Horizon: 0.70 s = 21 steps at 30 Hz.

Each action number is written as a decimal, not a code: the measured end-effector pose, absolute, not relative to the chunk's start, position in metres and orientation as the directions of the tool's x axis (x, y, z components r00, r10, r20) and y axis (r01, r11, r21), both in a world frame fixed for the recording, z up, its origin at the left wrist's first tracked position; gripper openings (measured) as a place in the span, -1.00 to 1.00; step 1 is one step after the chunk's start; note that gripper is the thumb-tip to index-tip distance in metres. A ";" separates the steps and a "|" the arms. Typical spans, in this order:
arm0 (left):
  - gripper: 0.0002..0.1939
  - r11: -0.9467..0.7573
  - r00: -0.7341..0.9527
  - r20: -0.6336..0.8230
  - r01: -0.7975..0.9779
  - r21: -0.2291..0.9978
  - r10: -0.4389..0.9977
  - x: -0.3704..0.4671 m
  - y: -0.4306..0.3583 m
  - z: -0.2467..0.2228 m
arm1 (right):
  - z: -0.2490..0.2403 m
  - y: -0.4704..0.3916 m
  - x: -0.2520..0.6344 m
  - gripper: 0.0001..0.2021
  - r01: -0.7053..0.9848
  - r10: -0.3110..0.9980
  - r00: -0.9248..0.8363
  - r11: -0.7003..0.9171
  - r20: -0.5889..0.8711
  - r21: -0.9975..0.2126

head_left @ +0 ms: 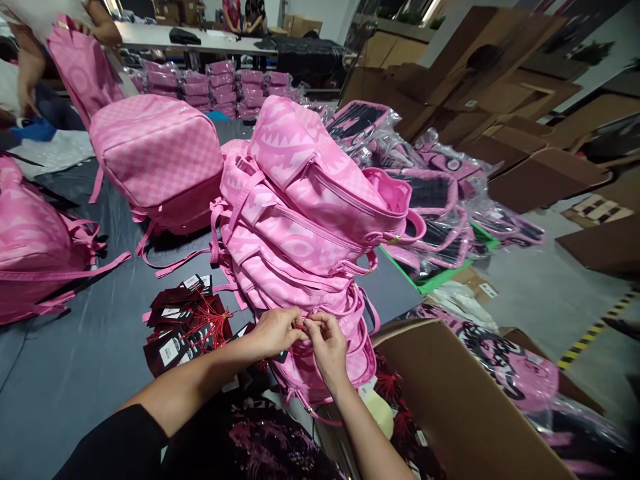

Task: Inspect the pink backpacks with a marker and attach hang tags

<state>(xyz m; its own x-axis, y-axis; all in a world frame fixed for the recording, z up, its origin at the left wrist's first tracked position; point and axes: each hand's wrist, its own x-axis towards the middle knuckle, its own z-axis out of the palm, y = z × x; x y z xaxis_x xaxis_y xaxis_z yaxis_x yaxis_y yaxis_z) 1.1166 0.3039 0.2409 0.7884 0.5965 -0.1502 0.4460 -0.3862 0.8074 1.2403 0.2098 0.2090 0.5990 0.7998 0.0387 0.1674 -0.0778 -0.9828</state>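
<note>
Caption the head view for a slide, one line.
Left hand and right hand pinch a small red string at a stack of pink backpacks, beside hang tags on the dark table.

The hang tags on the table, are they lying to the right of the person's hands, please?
No, the hang tags lie left of both hands, the left hand nearest them.

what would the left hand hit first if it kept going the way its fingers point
Almost at once the right hand: the left hand points rightward, its fingertips meeting the right hand's over something small and red. Just behind them is the stack of pink backpacks; depth there is unclear.
</note>
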 end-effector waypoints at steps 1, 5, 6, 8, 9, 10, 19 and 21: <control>-0.84 -0.347 0.819 -0.170 0.408 0.844 0.549 1.116 0.304 0.241 | 0.210 0.210 1.239 -0.78 0.175 0.798 0.601 -0.070 0.050 -0.982; -0.80 -0.366 0.833 -0.197 0.424 0.829 0.517 1.117 0.303 0.244 | 0.214 0.209 1.238 -0.80 0.199 0.792 0.606 -0.061 0.074 -0.978; -0.81 -0.402 0.810 -0.176 0.451 0.797 0.560 1.117 0.303 0.245 | 0.214 0.209 1.238 -0.80 0.193 0.791 0.608 -0.060 0.072 -0.979; -0.84 -0.433 0.800 -0.140 0.452 0.780 0.583 1.118 0.301 0.245 | 0.214 0.208 1.239 -0.79 0.177 0.787 0.614 -0.060 0.063 -0.982; -0.84 -0.428 0.817 -0.147 0.434 0.792 0.558 1.118 0.301 0.245 | 0.213 0.208 1.239 -0.78 0.171 0.785 0.617 -0.061 0.058 -0.983; -0.83 -0.426 0.834 -0.156 0.421 0.801 0.530 1.118 0.300 0.244 | 0.212 0.207 1.240 -0.78 0.170 0.785 0.617 -0.064 0.056 -0.983; -0.80 -0.493 0.833 -0.130 0.435 0.753 0.537 1.122 0.298 0.240 | 0.211 0.202 1.244 -0.76 0.199 0.764 0.641 -0.071 0.075 -0.977; -0.77 -0.548 0.833 -0.128 0.461 0.698 0.538 1.123 0.297 0.242 | 0.213 0.201 1.245 -0.75 0.183 0.768 0.638 -0.074 0.061 -0.980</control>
